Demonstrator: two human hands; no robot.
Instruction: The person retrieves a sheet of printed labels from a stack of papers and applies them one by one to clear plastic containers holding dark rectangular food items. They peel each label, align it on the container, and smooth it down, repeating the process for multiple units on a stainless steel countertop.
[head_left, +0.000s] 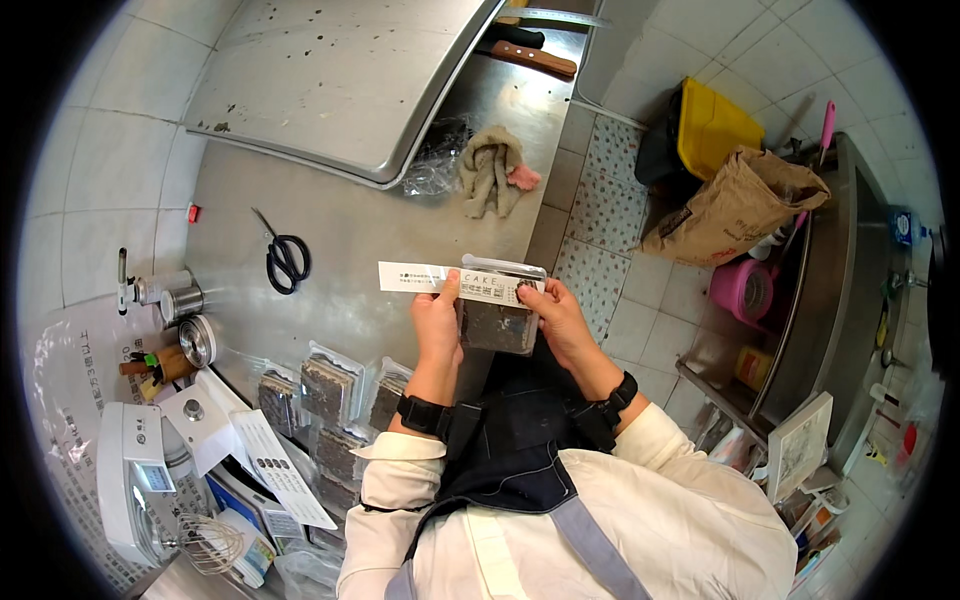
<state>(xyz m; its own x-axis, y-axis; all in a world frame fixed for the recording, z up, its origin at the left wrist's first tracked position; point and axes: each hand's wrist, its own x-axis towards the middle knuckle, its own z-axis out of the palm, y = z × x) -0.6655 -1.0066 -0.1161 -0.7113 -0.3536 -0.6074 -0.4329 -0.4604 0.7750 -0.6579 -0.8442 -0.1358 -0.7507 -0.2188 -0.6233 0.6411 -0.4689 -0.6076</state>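
In front of my body I hold a clear plastic cake box (496, 330) with dark, crumb-topped cake inside. A long white paper label (412, 277) lies across its upper part, and its left end sticks out past the box. The label bears printed writing. My left hand (437, 319) grips the box's left side, thumb on the label. On the opposite side, my right hand (559, 309) holds the box, its thumb pressing the label's right end. The fingers behind the box are hidden. More packed cake boxes (328, 390) stand on the steel table (360, 240) to the left.
Black-handled scissors (285, 259) lie on the table. Beyond are a large metal tray (322, 82), a rag (491, 169) and a wooden-handled knife (532, 58). A stand mixer (139, 480) and a sheet of labels (281, 469) sit at left. A paper sack (727, 210) stands at right.
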